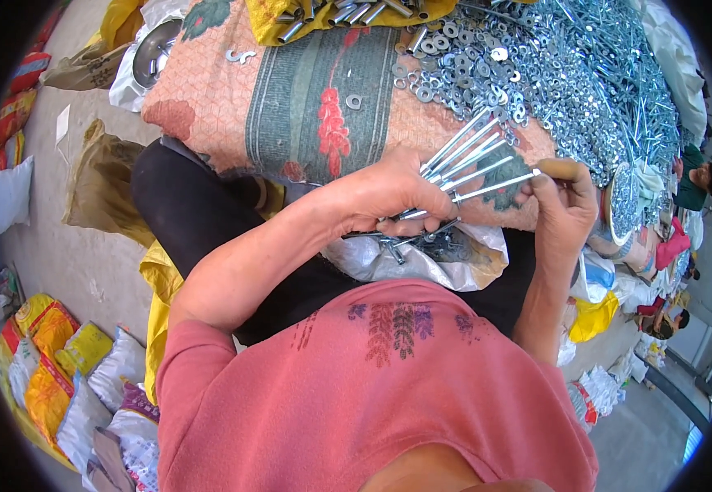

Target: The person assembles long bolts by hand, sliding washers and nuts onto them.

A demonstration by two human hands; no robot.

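My left hand [409, 193] is closed around a bundle of long, thin metal bolts [472, 157], which fan out up and to the right. My right hand [567, 201] pinches the far end of the lowest bolt between thumb and fingertip; a small bright piece shows there, too small to name. Below the left hand, a white plastic bag [464, 275] in my lap holds more metal pieces. Just beyond both hands lies a heap of flat washers [446, 61] on a patterned padded cloth [208, 123].
Right of the washers spreads a large pile of long bolts [610, 57]. Short metal tubes [364, 11] lie on a yellow sack [270, 31] at the top. A metal bowl [152, 56] stands far left. Filled sacks [48, 402] line the lower left; other people [692, 184] sit far right.
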